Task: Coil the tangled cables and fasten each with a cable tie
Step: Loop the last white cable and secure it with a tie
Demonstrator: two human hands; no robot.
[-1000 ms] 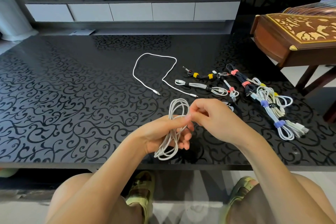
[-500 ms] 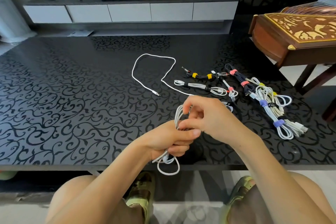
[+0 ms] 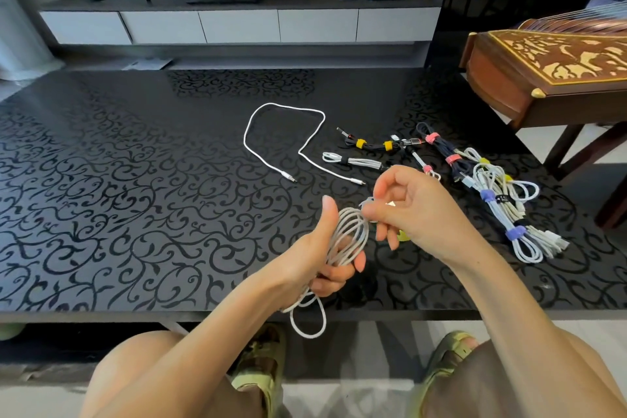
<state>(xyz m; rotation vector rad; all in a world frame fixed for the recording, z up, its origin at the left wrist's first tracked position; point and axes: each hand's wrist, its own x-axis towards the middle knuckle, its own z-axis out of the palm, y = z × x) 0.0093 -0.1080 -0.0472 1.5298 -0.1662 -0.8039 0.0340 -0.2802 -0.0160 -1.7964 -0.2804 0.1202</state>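
Left hand (image 3: 314, 260) grips the coiled cable (image 3: 351, 226), thumb raised; right hand (image 3: 419, 210) pinches its end.

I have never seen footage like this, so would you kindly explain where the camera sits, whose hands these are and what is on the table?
There is no machine here: one camera, worn on the person's head, looks down at their two bare hands. The left hand grips a coiled white cable, thumb raised; the right hand pinches the coil's top. On the black patterned table lie a loose white cable and, to the right, bundles already fastened: a purple-tied bundle, a pink-tied bundle and a yellow-tied bundle. I see no tie on the held coil.
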